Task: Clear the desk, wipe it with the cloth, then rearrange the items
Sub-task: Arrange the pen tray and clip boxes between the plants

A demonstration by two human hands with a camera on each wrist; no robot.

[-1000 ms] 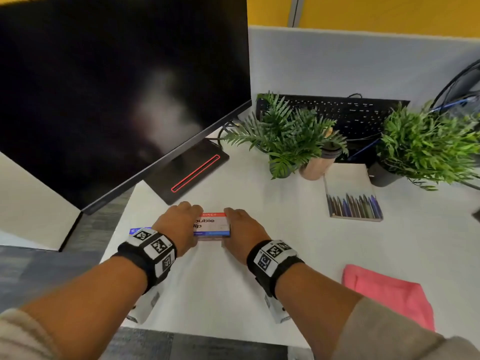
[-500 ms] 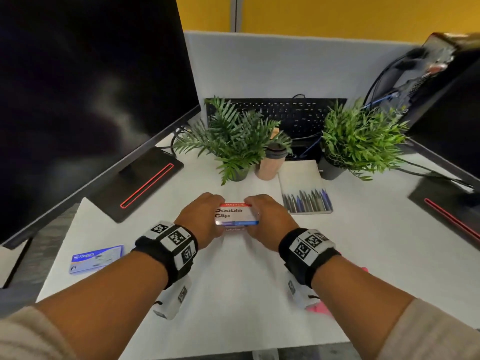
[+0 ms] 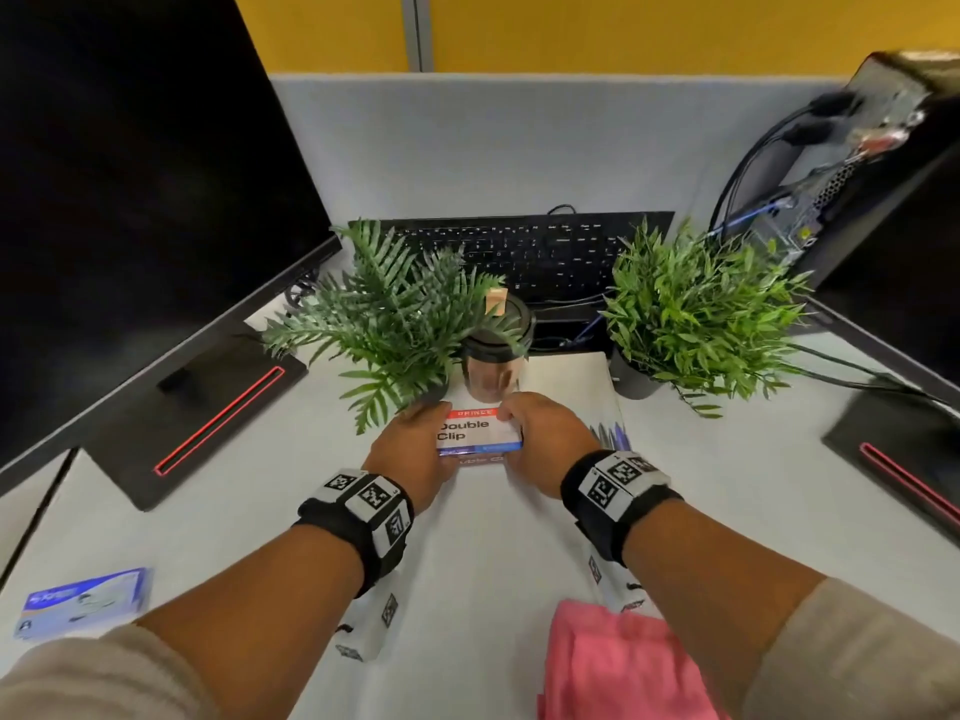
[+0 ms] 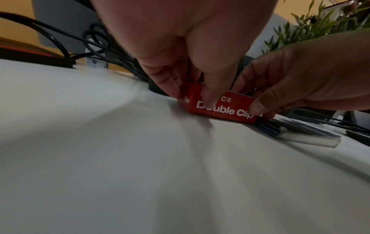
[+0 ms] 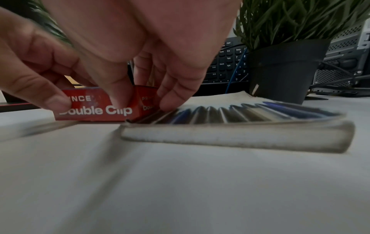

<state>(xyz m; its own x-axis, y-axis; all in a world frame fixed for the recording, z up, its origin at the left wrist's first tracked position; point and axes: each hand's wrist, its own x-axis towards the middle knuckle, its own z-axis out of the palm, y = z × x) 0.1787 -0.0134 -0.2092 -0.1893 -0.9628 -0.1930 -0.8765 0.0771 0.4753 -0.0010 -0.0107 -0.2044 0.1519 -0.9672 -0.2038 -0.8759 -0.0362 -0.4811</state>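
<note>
The Double Clip box (image 3: pixel 479 432) sits between the 2 hands at the centre of the desk (image 3: pixel 467 553), its base on or just above the surface; the wrist views do not settle which. The left hand (image 3: pixel 408 452) holds the box's left end, fingers curled over the top and thumb on the near side. The right hand (image 3: pixel 545 441) holds the right end in the same manner, thumb tip pressed on the red near face in the left wrist view. Both hands are closed narrow around the box, neither spread.

In the right wrist view the box's right end lies just beside the near left corner of the notebook (image 5: pixel 236 136), which carries a row of pens (image 5: pixel 250 113) on its cover. The right hand's fingertips (image 5: pixel 170 101) come down at that corner.

Directly beyond the box stands a cup with a dark lid (image 3: pixel 497 350), flanked by 2 potted plants, 1 left (image 3: pixel 395 324) and 1 right (image 3: pixel 696 314). A keyboard (image 3: pixel 524 252) leans against the partition behind them.

The pink cloth (image 3: pixel 623 662) lies at the near edge, under the right forearm and apart from the box. A blue card (image 3: pixel 83 600) lies at the near left, well apart from both hands.
</note>
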